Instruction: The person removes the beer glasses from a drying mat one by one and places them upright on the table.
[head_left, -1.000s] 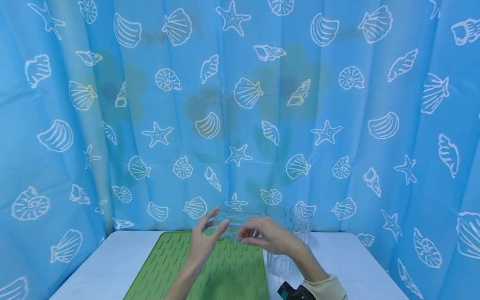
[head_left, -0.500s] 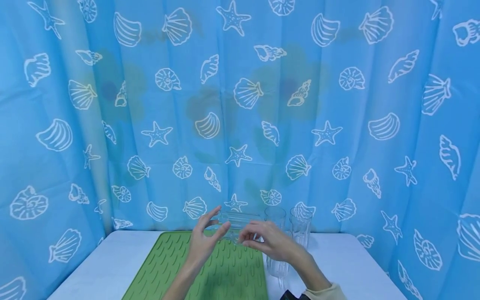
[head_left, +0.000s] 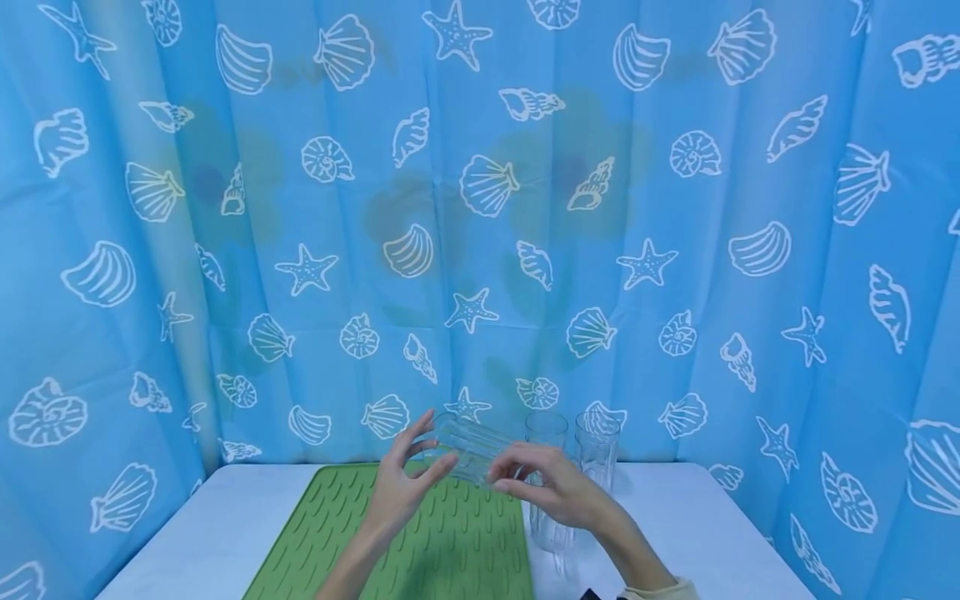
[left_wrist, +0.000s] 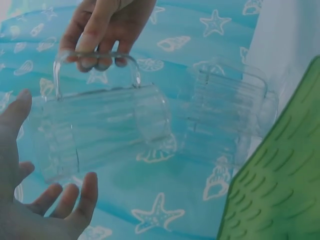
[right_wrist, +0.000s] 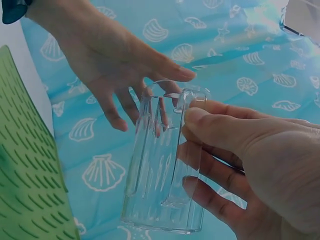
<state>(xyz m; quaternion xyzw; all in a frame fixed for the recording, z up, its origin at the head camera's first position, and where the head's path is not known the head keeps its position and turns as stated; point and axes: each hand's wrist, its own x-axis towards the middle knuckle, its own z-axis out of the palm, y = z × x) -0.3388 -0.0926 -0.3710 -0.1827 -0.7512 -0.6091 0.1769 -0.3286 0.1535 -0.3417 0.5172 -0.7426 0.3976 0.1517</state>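
Observation:
A clear glass mug (head_left: pixel 472 442) is held tilted in the air above the far part of the green mat. My right hand (head_left: pixel 551 482) pinches its handle (left_wrist: pixel 100 54) between thumb and fingers. At the other end of the mug, my left hand (head_left: pixel 405 483) stays spread, its fingers loosely bent around the rim end. In the left wrist view, the left hand (left_wrist: pixel 45 200) curves beside that end without a clear grip. The right wrist view puts the left hand (right_wrist: pixel 115 65) behind the mug (right_wrist: pixel 160 170); whether it touches the glass I cannot tell.
The green ridged mat (head_left: pixel 420 550) lies on a white table (head_left: pixel 675 542). Right of it stand two more clear glass vessels, one nearer (head_left: pixel 551 533) and one farther back (head_left: pixel 597 454), both partly behind the right hand. A blue shell-patterned curtain (head_left: pixel 480 250) hangs behind the table.
The mug was nearly level and is now tilted, with its left end higher and its right end lower. My right hand has shifted slightly right; the left hand keeps its loose shape.

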